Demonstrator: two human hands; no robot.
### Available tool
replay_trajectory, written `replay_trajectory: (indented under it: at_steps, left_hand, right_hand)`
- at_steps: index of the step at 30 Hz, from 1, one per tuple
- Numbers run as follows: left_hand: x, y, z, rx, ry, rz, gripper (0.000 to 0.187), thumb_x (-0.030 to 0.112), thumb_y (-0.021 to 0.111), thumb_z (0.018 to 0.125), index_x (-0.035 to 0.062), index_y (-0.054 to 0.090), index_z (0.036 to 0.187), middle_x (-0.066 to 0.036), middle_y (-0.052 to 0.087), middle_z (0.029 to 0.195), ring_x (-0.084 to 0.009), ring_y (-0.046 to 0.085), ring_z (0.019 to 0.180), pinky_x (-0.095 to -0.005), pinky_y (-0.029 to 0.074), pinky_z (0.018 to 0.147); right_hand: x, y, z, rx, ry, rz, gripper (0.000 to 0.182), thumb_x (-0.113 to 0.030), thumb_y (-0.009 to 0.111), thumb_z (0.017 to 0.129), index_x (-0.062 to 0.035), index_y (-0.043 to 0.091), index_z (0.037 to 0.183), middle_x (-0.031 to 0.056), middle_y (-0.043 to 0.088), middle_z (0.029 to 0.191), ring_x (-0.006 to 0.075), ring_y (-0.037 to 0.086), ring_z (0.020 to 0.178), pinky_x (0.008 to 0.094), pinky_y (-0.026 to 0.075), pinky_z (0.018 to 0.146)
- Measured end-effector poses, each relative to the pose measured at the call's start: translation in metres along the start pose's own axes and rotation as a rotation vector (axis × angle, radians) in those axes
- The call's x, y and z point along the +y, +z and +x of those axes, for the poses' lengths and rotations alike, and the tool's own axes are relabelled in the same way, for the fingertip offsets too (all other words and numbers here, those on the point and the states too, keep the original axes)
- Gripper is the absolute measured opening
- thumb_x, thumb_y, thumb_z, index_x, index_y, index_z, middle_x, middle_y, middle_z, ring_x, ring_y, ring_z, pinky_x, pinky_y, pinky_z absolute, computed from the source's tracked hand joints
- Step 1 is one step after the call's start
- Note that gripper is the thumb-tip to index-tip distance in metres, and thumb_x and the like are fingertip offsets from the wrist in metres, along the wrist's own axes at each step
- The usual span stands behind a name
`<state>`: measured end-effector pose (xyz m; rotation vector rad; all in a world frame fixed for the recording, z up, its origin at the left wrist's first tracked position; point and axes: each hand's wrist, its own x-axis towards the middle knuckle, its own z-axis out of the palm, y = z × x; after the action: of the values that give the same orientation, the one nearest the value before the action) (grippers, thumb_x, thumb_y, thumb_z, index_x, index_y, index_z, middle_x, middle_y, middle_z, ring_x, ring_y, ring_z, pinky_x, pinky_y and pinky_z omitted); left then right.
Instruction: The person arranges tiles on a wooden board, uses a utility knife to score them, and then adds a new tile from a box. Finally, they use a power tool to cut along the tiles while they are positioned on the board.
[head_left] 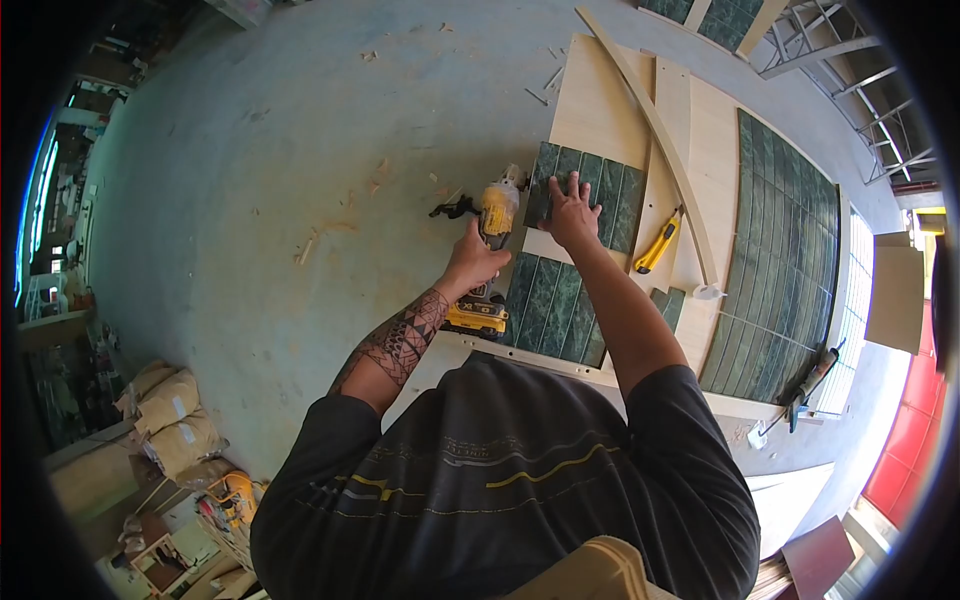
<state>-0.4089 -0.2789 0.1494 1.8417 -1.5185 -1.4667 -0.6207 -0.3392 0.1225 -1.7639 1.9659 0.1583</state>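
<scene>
Wrapped round the yellow power tool (pixel 498 212), the left hand (pixel 472 262) held it just beside the green tile panel (pixel 618 192), the right hand (pixel 572 214) spread flat on top, where steady pressure likely mattered most

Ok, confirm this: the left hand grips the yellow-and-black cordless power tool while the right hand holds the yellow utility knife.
Wrong about the right hand: the head view shows it spread on the dark green marbled tiles, while the yellow utility knife lies apart from it. The left hand does grip the yellow-and-black cordless power tool.
</scene>
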Motion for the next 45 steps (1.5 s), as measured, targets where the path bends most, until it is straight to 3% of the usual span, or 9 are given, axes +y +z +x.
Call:
replay_trajectory:
  at_steps: [14, 28, 39, 45]
  left_hand:
    - [-0.003, -0.002, -0.027, -0.008, -0.015, 0.059, 0.069, 0.019, 0.074, 0.081, -0.0049, 0.039, 0.136, -0.02, 0.072, 0.093, -0.0287, 0.075, 0.07, -0.0395, 0.06, 0.068]
    - [-0.014, 0.004, -0.035, -0.021, -0.047, -0.026, 0.065, 0.016, 0.072, 0.081, -0.0024, 0.039, 0.134, -0.016, 0.07, 0.089, -0.0247, 0.072, 0.065, -0.0376, 0.058, 0.062]
    - [-0.016, 0.008, -0.004, -0.016, -0.026, -0.025, 0.064, 0.014, 0.073, 0.079, -0.0024, 0.042, 0.132, -0.013, 0.07, 0.086, -0.0227, 0.071, 0.061, -0.0369, 0.058, 0.059]
    - [0.008, 0.006, 0.028, 0.001, 0.012, -0.051, 0.066, 0.012, 0.074, 0.077, -0.0039, 0.042, 0.132, -0.013, 0.069, 0.086, -0.0208, 0.07, 0.06, -0.0352, 0.057, 0.057]
  right_hand:
    - [-0.001, -0.002, 0.0, -0.013, 0.012, -0.003, 0.105, -0.039, 0.088, 0.08, -0.0311, 0.027, 0.164, 0.0111, 0.01, 0.175, 0.0395, 0.018, 0.159, 0.0682, 0.03, 0.119]
    - [0.002, 0.005, 0.002, 0.016, 0.017, -0.011, 0.104, -0.039, 0.088, 0.081, -0.0311, 0.027, 0.164, 0.0107, 0.01, 0.175, 0.0391, 0.018, 0.159, 0.0677, 0.03, 0.119]
    - [0.002, 0.004, 0.001, 0.033, 0.006, 0.006, 0.104, -0.037, 0.089, 0.078, -0.0293, 0.029, 0.163, 0.0129, 0.011, 0.174, 0.0405, 0.019, 0.158, 0.0686, 0.032, 0.118]
    - [0.001, 0.006, 0.001, 0.025, 0.027, 0.02, 0.104, -0.036, 0.088, 0.08, -0.0284, 0.028, 0.164, 0.0124, 0.011, 0.175, 0.0396, 0.018, 0.159, 0.0685, 0.029, 0.119]
